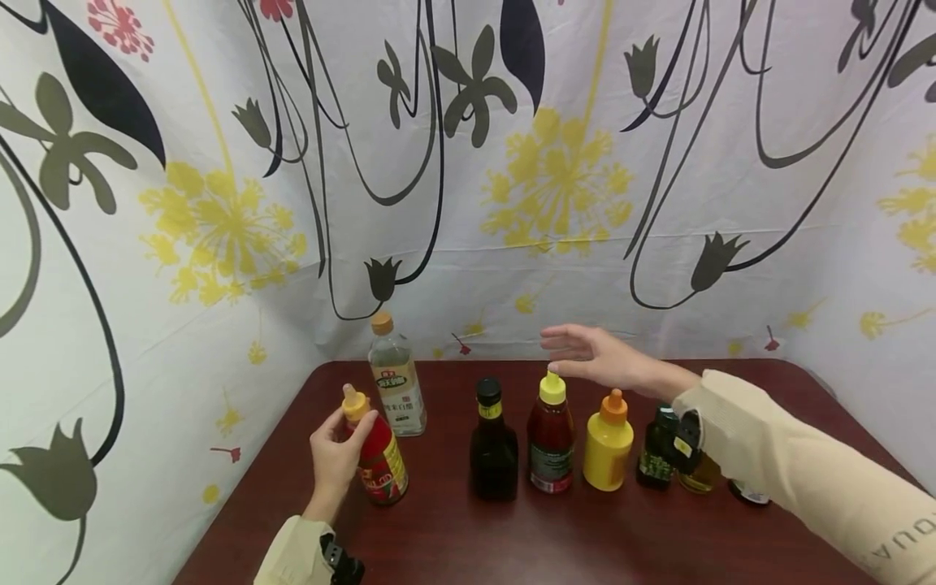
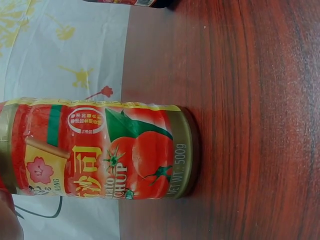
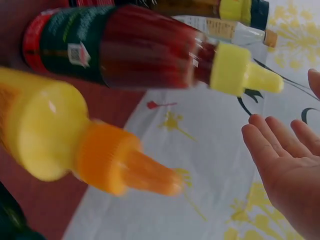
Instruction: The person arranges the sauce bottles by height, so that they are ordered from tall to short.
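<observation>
My left hand (image 1: 335, 459) grips a red tomato ketchup bottle (image 1: 382, 470) by its upper part, thumb on one side and fingers on the other. Its yellow nozzle cap points up. In the left wrist view the ketchup label (image 2: 135, 155) faces the camera; whether the base touches the table cannot be told. My right hand (image 1: 601, 357) hovers with extended fingers by the yellow-green cap of a dark red sauce bottle (image 1: 552, 443). The right wrist view shows that hand (image 3: 290, 165) apart from the sauce bottle's nozzle (image 3: 262, 79), holding nothing.
A clear vinegar bottle (image 1: 398, 386) stands behind the ketchup. Along the dark red table (image 1: 439, 536) stand a dark sauce bottle (image 1: 494, 455), a yellow squeeze bottle (image 1: 608, 447) with an orange cap and a green-capped bottle (image 1: 656, 455). More containers are partly hidden beneath my right sleeve (image 1: 768, 455).
</observation>
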Tool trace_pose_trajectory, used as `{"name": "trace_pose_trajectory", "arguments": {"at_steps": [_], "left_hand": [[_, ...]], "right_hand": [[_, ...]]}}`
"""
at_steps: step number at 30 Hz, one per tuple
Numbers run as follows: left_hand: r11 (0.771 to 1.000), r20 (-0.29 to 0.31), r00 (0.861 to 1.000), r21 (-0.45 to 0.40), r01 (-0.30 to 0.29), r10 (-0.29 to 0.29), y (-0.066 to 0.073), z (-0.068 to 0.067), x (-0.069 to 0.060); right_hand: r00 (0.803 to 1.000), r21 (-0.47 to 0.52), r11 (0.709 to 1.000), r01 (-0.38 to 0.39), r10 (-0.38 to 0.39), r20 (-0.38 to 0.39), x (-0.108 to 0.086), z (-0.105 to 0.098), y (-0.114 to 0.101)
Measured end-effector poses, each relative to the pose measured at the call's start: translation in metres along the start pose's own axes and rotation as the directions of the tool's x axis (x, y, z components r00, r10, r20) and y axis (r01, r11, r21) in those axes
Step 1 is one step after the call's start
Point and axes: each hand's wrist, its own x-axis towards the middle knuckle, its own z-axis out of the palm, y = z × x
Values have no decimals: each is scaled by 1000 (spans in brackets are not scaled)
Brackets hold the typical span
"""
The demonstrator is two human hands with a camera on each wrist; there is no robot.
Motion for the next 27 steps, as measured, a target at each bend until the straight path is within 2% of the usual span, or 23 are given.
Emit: {"name": "trace_pose_trajectory", "arguments": {"at_steps": [6, 13, 16, 19, 21, 23, 24, 27], "left_hand": [[1000, -3, 1000, 8, -5, 5, -3, 0, 0], [1000, -1, 1000, -1, -13, 13, -27, -1, 7], [998, -2, 998, 1, -58, 58, -32, -1, 8], [988, 26, 989, -58, -143, 145, -43, -3, 10], [986, 46, 986, -54, -156, 158, -48, -4, 12], [986, 77, 983, -47, -161, 164, -61, -6, 17], [988, 83, 985, 0, -152, 152, -69, -7, 20], [984, 143, 980, 87, -152, 139, -118, -12, 39]], "right_hand": [[1000, 63, 998, -4, 4, 15, -9, 16, 16], [995, 91, 996, 6, 3, -95, -14, 33, 25], [990, 61, 998, 26, -18, -137, -15, 37, 29], [986, 4, 999, 47, -46, -163, -14, 40, 32], [982, -35, 998, 57, -62, -176, -15, 41, 33], [980, -83, 994, 69, -83, -182, -15, 41, 34], [978, -100, 992, 76, -93, -185, -15, 41, 34], [975, -146, 985, 94, -121, -186, -14, 41, 35]]}}
